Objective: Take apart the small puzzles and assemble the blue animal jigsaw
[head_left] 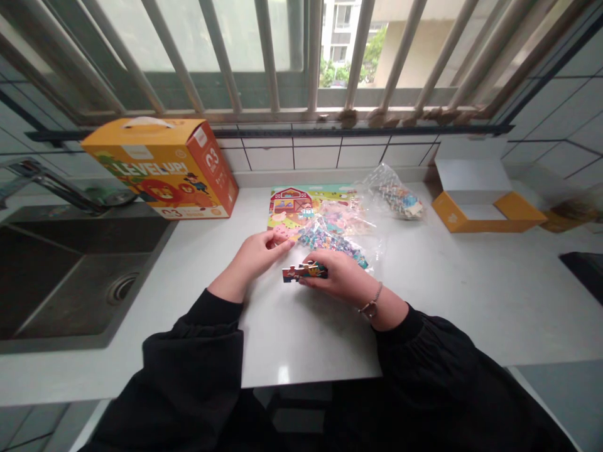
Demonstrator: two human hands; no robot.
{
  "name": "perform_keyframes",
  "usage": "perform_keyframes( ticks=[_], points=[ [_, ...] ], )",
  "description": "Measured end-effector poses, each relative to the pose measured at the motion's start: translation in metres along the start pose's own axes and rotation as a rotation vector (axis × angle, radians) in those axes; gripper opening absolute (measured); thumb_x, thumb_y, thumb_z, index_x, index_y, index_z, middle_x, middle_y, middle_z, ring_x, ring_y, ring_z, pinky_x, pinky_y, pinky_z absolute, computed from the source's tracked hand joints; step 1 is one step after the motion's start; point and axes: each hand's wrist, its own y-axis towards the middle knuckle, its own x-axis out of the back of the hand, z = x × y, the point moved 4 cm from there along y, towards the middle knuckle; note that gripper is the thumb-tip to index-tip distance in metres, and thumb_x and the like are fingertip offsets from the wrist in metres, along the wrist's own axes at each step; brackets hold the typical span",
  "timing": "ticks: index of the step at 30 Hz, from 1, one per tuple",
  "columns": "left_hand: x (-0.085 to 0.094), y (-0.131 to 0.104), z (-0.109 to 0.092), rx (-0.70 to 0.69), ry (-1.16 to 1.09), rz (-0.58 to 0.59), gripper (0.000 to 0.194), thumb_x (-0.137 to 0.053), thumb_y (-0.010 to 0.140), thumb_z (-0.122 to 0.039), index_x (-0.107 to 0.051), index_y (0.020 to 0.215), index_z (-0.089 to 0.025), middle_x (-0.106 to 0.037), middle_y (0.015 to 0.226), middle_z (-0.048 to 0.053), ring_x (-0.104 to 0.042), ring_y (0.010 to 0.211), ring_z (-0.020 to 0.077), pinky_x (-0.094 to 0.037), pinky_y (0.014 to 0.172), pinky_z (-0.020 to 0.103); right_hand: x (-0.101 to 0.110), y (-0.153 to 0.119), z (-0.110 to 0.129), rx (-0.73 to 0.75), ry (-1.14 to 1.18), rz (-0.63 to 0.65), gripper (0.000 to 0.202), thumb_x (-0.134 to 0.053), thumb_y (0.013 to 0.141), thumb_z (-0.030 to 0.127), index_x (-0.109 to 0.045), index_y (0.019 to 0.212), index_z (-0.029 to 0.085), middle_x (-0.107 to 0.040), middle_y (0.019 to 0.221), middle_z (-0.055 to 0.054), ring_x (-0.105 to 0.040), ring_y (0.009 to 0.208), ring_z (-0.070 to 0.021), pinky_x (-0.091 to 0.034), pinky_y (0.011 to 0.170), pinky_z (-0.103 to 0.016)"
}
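In my right hand [334, 273] are a few small jigsaw puzzle pieces [293, 274], with printed pictures and knobbed edges, gripped between thumb and fingers above the counter. My left hand [260, 256] is just to the left, its thumb and fingers apart at the near left corner of a farm picture sheet [288, 204]. Whether it touches the sheet is unclear. Just beyond my right hand lies a clear plastic bag of puzzle pieces [330, 241], partly hidden by that hand. Another bag with pinkish pieces [343, 216] rests on the sheet.
A further bag of pieces [399, 199] lies at the back right, beside an open orange box [485, 220]. An orange carton with a handle [162, 172] stands at the back left. Left of it are a sink [89, 339] and a tap [56, 185]. A barred window is behind.
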Motion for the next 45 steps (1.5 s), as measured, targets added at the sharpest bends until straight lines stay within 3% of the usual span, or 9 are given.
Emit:
perform_keyframes(
  ticks=[5,11,16,20,26,30,33,39,45],
  points=[
    [-0.009,-0.015,-0.010,0.060,-0.394,0.268,0.044,-0.070,0.095,-0.063,-0.070,0.093,-0.019,-0.059,0.075,0.000,-0.051,0.065,0.0157,-0.037,0.063,0.028,0.008,0.001,-0.006,-0.071,0.016,-0.126,0.019,-0.086,0.096,0.035,-0.074,0.104,0.023,-0.076,0.098,-0.003,-0.066,0.086,-0.0199,-0.045,0.078,-0.030],
    [-0.010,-0.025,-0.017,0.037,-0.290,0.396,0.053,-0.057,0.104,-0.067,-0.057,0.077,-0.022,-0.055,0.069,0.000,-0.046,0.063,0.0160,-0.033,0.059,0.029,0.000,0.000,-0.016,-0.216,0.038,-0.115,0.039,-0.092,0.088,0.035,-0.065,0.113,0.025,-0.075,0.096,0.000,-0.068,0.083,-0.0207,-0.046,0.076,-0.030],
    [-0.015,-0.025,-0.026,-0.114,-0.229,0.526,0.040,-0.079,0.093,-0.058,-0.066,0.091,-0.019,-0.062,0.080,-0.001,-0.053,0.072,0.0163,-0.038,0.064,0.027,-0.005,0.000,-0.020,-0.209,-0.008,-0.108,0.047,-0.095,0.087,0.038,-0.064,0.119,0.025,-0.076,0.105,-0.003,-0.071,0.092,-0.0231,-0.047,0.079,-0.031],
    [-0.020,-0.023,-0.026,-0.176,-0.211,0.493,0.033,-0.085,0.087,-0.047,-0.069,0.090,-0.018,-0.066,0.086,0.001,-0.059,0.081,0.0185,-0.045,0.072,0.029,-0.005,0.002,-0.016,-0.123,-0.114,-0.084,0.039,-0.096,0.088,0.040,-0.066,0.106,0.022,-0.075,0.107,-0.006,-0.067,0.095,-0.0232,-0.045,0.080,-0.031],
    [-0.018,-0.024,-0.024,-0.116,-0.281,0.405,0.029,-0.085,0.088,-0.042,-0.073,0.100,-0.019,-0.070,0.086,0.001,-0.064,0.080,0.0186,-0.050,0.074,0.031,-0.005,0.001,-0.014,-0.136,-0.115,-0.030,0.041,-0.099,0.083,0.033,-0.064,0.101,0.022,-0.071,0.099,-0.004,-0.064,0.088,-0.0210,-0.041,0.076,-0.029],
    [-0.013,-0.021,-0.024,-0.120,-0.342,0.319,0.046,-0.090,0.083,-0.042,-0.072,0.119,-0.019,-0.073,0.099,0.004,-0.070,0.088,0.0200,-0.055,0.080,0.034,-0.004,0.001,-0.015,-0.205,-0.089,-0.037,0.043,-0.098,0.084,0.043,-0.060,0.093,0.024,-0.069,0.089,-0.001,-0.061,0.079,-0.0193,-0.037,0.070,-0.028],
    [-0.015,-0.019,-0.021,-0.088,-0.333,0.306,0.066,-0.097,0.075,-0.043,-0.066,0.129,-0.021,-0.072,0.101,0.003,-0.069,0.083,0.0186,-0.054,0.073,0.031,0.003,0.002,-0.016,-0.284,-0.018,-0.131,0.045,-0.094,0.085,0.050,-0.058,0.090,0.024,-0.069,0.084,0.000,-0.063,0.075,-0.0195,-0.038,0.068,-0.029],
    [-0.048,-0.027,-0.025,-0.097,-0.225,0.498,0.044,-0.094,0.079,-0.054,-0.072,0.095,-0.019,-0.068,0.075,0.000,-0.059,0.065,0.0161,-0.042,0.059,0.028,0.014,0.002,-0.017,-0.330,0.273,-0.357,0.049,-0.089,0.084,0.062,-0.061,0.101,0.025,-0.077,0.089,-0.002,-0.070,0.078,-0.0225,-0.050,0.071,-0.033],
    [-0.056,-0.032,-0.033,-0.115,-0.222,0.448,0.036,-0.073,0.099,-0.052,-0.077,0.091,-0.017,-0.075,0.078,0.005,-0.064,0.068,0.0179,-0.045,0.062,0.029,0.016,-0.001,-0.013,-0.306,0.375,-0.457,0.044,-0.089,0.084,0.059,-0.066,0.099,0.024,-0.080,0.094,-0.004,-0.072,0.081,-0.0230,-0.054,0.075,-0.035]
  ],
)
